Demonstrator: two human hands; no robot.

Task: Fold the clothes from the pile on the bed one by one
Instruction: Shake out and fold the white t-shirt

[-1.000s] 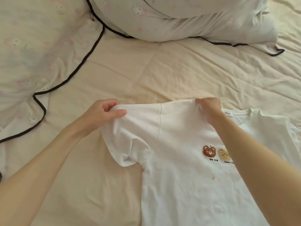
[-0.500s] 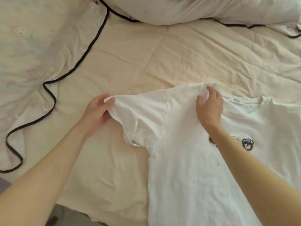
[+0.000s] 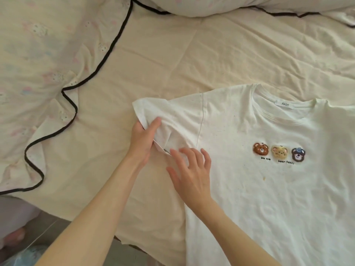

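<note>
Bare bed (image 3: 192, 60) sheet lies open between the T-shirt (image 3: 269, 189) and the far edge, and left of its sleeve down to the near edge. The black-piped quilt (image 3: 38, 73) heaps over the left side, the pillow (image 3: 221, 4) along the far edge. The T-shirt covers the near right part.

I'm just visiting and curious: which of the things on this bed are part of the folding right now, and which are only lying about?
In the job:
- white T-shirt, front up on the bed sheet
- its sleeve, pinched by the left hand
- right hand, fingers spread beside the sleeve

Lying about:
- black-trimmed quilt
- pillow
</note>
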